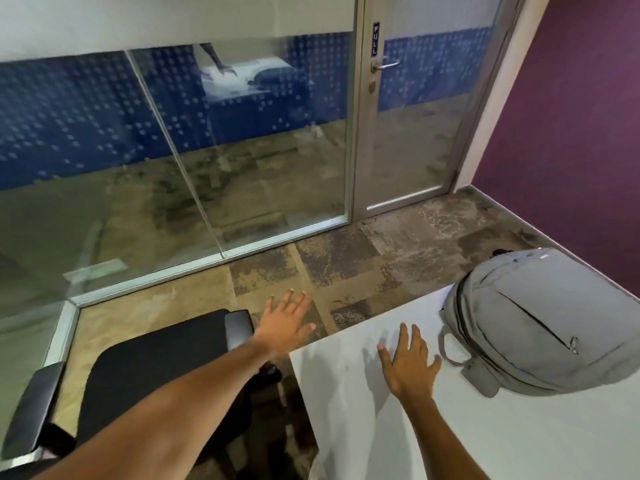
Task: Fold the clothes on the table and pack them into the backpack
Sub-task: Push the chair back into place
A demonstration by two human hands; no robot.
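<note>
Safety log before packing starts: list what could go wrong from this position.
1. The backpack lies near the table corner; a nudge might push it off.
2. No clothes show in view, so folding may stall.
3. The left hand hovers past the table beside the chair; the right hand is spread low over the table.

Hands: two, a left hand (284,323) and a right hand (410,363), both with fingers straight and spread
Backpacks: one grey backpack (540,323) lying on the table
Tables: one white table (502,438)
Chairs: one black office chair (149,368) with two armrests in view
Doors: one glass door (419,133) with one lever handle (384,65) and one "PULL" sign (375,39)
Glass wall panels: two (138,150), side by side to the left of the door
</note>
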